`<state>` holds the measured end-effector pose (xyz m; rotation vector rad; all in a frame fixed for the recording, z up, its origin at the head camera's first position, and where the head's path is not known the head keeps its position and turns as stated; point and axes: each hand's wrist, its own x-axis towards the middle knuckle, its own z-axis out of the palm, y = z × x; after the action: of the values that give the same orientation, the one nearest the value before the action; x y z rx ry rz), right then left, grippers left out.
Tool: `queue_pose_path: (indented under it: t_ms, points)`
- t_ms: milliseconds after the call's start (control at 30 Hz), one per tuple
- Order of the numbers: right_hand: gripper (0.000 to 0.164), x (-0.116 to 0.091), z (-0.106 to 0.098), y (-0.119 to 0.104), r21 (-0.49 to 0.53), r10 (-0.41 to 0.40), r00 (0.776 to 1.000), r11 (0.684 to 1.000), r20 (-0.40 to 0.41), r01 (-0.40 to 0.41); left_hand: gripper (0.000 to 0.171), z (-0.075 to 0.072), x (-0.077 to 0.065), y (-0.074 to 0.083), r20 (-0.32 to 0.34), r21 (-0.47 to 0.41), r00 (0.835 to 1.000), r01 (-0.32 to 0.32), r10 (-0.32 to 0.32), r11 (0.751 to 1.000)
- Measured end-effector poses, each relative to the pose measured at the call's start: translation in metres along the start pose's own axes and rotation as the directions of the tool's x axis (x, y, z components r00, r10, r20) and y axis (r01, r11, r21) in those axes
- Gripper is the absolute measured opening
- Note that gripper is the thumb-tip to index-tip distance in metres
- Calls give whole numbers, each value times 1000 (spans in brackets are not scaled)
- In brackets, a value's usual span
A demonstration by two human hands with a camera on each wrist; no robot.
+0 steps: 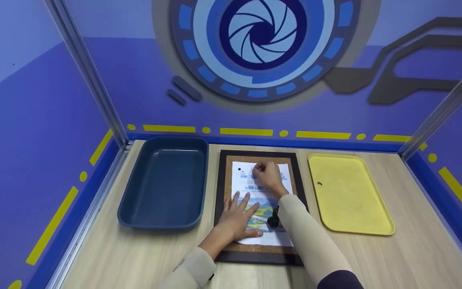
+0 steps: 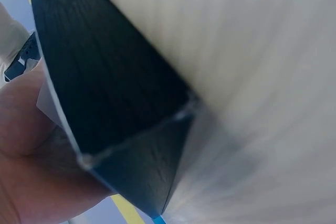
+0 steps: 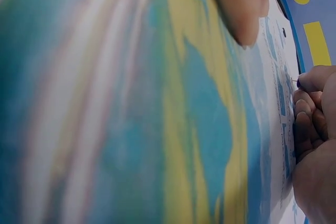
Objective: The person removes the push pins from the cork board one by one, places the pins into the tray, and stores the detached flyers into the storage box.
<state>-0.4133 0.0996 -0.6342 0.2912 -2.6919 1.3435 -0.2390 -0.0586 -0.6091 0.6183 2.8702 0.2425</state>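
A printed sheet of paper [image 1: 271,239] with a coloured picture lies on a black-framed cork board [image 1: 227,176]. My left hand [image 1: 233,221] rests spread on the sheet's lower left, thumb and fingers apart. Over the upper part of the sheet, my right hand [image 1: 268,176] pinches a dark push pin [image 3: 298,83]; in the right wrist view its thin needle points at the paper. Another dark pin [image 1: 239,169] sits near the sheet's upper left corner. The left wrist view catches the board's black frame corner [image 2: 115,77] up close, with part of the left hand behind it.
To the left of the board stands a deep dark blue tray [image 1: 205,180]. A shallow yellow tray [image 1: 353,200] lies on the right, with a small dark item [image 1: 319,183] near its left edge. Blue panels enclose the wooden table [image 1: 415,249] behind and at both sides.
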Motion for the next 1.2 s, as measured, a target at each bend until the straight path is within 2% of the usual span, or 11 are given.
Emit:
queue_pose_path:
  t_ms: [133,300,533,633,733,967,1100,1200]
  points:
    - [8,-1,-4,0,11,-14,1000,1000,7,14,93,-2,-2,3,-12,-14,1000,2,-2,1000]
    - [9,0,-16,-3,-29,-22,999,999,46,23,93,-6,1,6,-2,-27,1000,-18,18,999]
    - [10,2,-38,-13,-34,-100,987,994,129,106,93,-10,6,9,-9,-7,1000,-18,18,1000]
    - [10,-4,-50,-10,-53,-129,980,989,154,138,94,-7,5,11,-8,-6,1000,-19,19,1000]
    - [7,-11,-67,-2,-68,-136,980,987,142,147,94,-6,2,11,-8,-9,1000,-18,18,1000]
    - [6,-32,-125,33,2,-43,999,999,21,43,93,-5,-3,7,-9,-31,1000,-24,24,999]
    - [10,-46,-157,61,46,39,999,998,-36,-38,93,-4,-6,4,-8,-38,1000,-25,25,999]
    - [15,-57,-175,81,97,95,994,991,-48,-90,93,-4,-7,3,-10,-32,1000,-25,25,999]
